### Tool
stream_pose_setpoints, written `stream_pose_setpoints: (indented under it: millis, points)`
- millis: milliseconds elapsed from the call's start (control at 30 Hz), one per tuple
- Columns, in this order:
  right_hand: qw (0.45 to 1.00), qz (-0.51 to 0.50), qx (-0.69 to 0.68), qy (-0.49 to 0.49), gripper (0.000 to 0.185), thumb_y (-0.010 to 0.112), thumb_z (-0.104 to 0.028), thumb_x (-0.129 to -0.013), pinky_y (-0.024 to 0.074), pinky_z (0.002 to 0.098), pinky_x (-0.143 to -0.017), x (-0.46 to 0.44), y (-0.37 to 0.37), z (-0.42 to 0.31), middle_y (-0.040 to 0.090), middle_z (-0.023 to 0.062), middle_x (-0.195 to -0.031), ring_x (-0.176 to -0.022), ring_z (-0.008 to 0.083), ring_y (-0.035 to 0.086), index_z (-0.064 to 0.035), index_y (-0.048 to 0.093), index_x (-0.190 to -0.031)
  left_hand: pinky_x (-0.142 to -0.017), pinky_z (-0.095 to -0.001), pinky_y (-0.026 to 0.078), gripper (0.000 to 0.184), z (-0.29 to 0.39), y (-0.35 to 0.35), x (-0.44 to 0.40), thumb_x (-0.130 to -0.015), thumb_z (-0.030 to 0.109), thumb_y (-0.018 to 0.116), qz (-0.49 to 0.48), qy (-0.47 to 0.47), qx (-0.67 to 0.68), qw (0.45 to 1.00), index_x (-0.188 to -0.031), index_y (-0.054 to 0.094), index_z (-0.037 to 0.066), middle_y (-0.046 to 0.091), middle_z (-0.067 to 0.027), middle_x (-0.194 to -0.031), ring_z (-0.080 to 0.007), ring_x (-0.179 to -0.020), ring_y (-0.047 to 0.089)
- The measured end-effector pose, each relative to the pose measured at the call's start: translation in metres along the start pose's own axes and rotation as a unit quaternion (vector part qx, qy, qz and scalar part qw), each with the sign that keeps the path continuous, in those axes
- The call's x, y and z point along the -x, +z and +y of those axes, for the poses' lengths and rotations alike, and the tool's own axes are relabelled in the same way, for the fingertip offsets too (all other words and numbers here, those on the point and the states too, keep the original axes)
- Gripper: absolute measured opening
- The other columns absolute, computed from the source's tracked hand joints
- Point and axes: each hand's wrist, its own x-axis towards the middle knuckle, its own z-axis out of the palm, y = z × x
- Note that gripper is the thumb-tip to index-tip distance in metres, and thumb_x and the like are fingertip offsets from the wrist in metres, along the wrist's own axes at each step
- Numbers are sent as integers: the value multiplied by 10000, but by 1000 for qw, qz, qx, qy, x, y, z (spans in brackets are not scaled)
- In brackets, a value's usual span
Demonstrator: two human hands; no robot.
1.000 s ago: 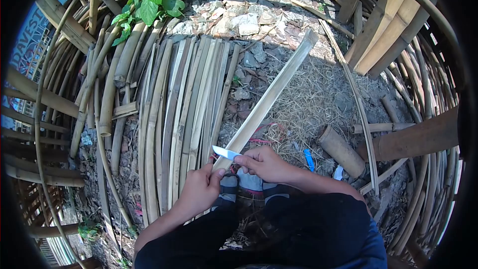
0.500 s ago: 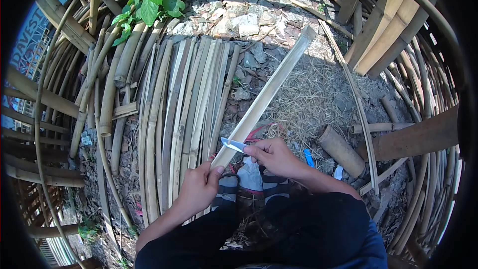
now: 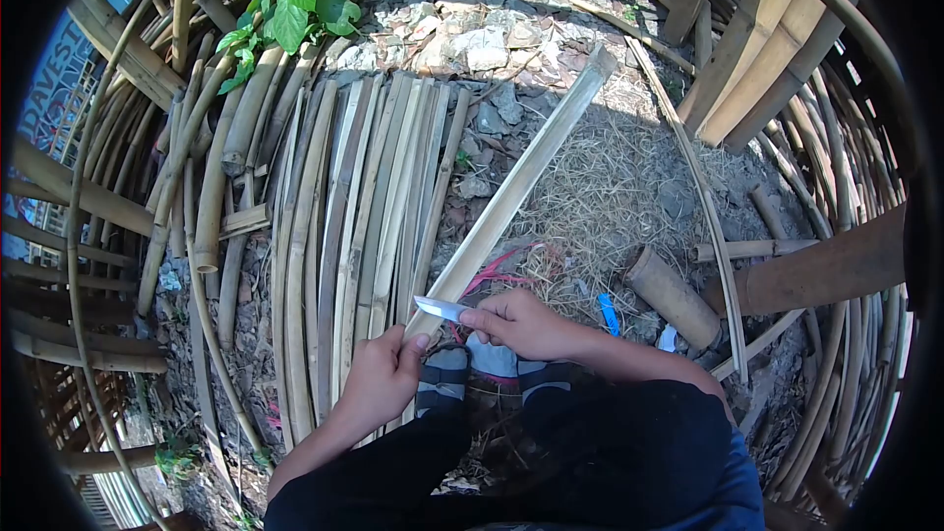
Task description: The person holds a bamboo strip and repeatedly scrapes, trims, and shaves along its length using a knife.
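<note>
A long split bamboo strip (image 3: pixel 521 189) slants from my lap side up to the far right, its pale hollow face upward. Its near end is gripped by my left hand (image 3: pixel 382 374), thumb on top. In my right hand (image 3: pixel 516 323) is a knife (image 3: pixel 441 309), the fingers closed round its handle, which is hidden. The blade points left and lies across the strip just beyond my left thumb. Both my shoes (image 3: pixel 444 379) show below the hands.
Many split bamboo strips (image 3: pixel 320 197) lie side by side on the left. A short bamboo piece (image 3: pixel 674 297), a blue scrap (image 3: pixel 609 315) and wood shavings (image 3: pixel 619 187) lie on the right. Bamboo poles (image 3: pixel 826 264) surround me, and a leafy plant (image 3: pixel 293 5) stands at the far left.
My right hand and the knife have moved along the strip toward me, slightly left and down. The blade is now nearer my left hand, which keeps its hold.
</note>
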Motion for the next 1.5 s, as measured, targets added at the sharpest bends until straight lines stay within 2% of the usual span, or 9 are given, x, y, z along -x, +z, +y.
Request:
stream_pose_setpoints:
  millis: [467,533,567,633,700,867,967,1033,1500]
  points:
    - [992,117,-36,-25,467,652,-354,-981,327,267,-471,-4,-34,-10,533,-12,-543,-494,66,430,-2,669,-674,-451,-422,397,374,7,-4,3,-1000,223,586,25,15,-38,999,-732,534,-33,516,-185,-508,-291,-423,544]
    - [991,124,-46,-35,472,654,-355,-979,328,267,-470,-4,-37,-9,537,-7,-545,-497,67,437,1,668,-670,-451,-317,394,353,6,-5,2,-1016,223,576,10,10,-52,999,-758,581,-19,539,-40,-525,-97,-468,503]
    - [989,148,-3,-29,477,643,-358,-986,326,268,-466,-6,-40,-5,535,-5,-550,-492,69,437,-1,659,-669,-451,-317,394,353,6,-5,2,-1016,223,576,10,11,-53,998,-758,581,-19,539,-40,-525,-97,-468,503]
    - [984,171,41,-23,482,633,-361,-992,324,269,-462,-9,-54,3,534,-2,-556,-488,71,437,-4,651,-669,-447,-417,391,369,6,-4,2,-1001,223,586,22,10,-30,999,-738,541,-33,506,-178,-499,-285,-419,537]
    - [950,290,-118,-19,484,606,-365,-1008,317,265,-457,-12,-83,6,518,-10,-561,-479,69,424,-18,627,-671,-447,-417,391,363,-4,-3,6,-1001,221,585,19,1,-26,999,-745,549,-35,503,-177,-495,-284,-418,535]
    - [953,265,-147,12,483,582,-369,-1020,313,249,-472,3,-103,3,500,-26,-568,-498,56,420,-34,608,-674,-449,-417,391,348,-11,-7,6,-1000,217,584,21,24,-24,999,-765,571,-40,503,-172,-492,-283,-414,529]
    - [981,148,-107,-68,487,592,-393,-1011,353,247,-502,8,-46,-7,502,-27,-570,-529,61,451,-29,628,-691,-474,-299,405,326,1,-4,3,-1017,196,574,1,-11,-51,999,-769,597,-13,563,-43,-554,-92,-499,513]
    - [994,102,-18,-35,489,622,-415,-989,389,268,-521,5,-19,-7,518,-18,-567,-539,74,480,-13,646,-712,-452,-423,397,358,3,0,3,-1004,209,585,16,21,-43,999,-746,548,-37,530,-185,-516,-309,-424,546]
    - [987,158,2,-29,435,675,-375,-962,408,261,-498,-8,-35,-10,595,2,-586,-538,63,509,20,725,-788,-458,-432,435,338,13,-4,8,-1014,191,571,17,65,-76,995,-760,531,-29,556,-177,-529,-344,-475,609]
